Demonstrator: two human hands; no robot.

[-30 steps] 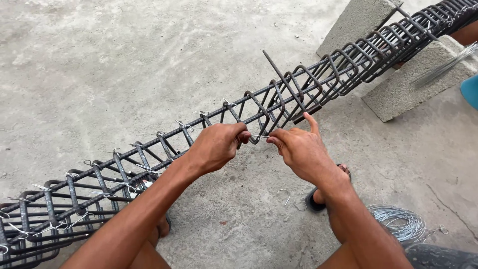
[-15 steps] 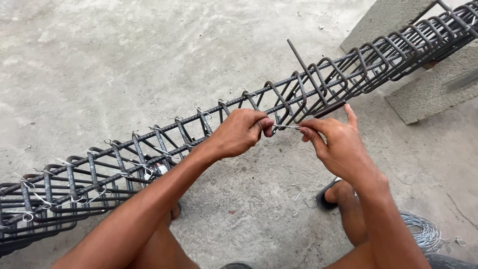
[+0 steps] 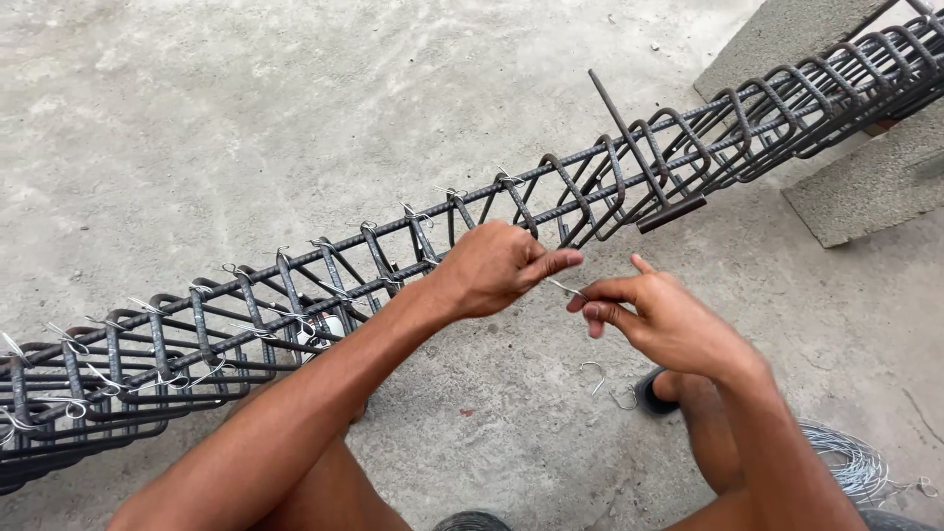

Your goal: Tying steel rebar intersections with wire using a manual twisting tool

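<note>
Tie wire, thin and springy, sits mid-frame between both hands, just below the rebar cage. Left hand pinches one end, right hand pinches the other. Light, bendy stuff, best gripped near its ends.

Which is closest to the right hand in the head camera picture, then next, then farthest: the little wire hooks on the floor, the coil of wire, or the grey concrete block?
From the right hand:
1. Little wire hooks, on the floor just below it.
2. Coil of wire, on the floor at lower right.
3. Grey concrete block, far off at upper right, under the rebar cage.
</note>
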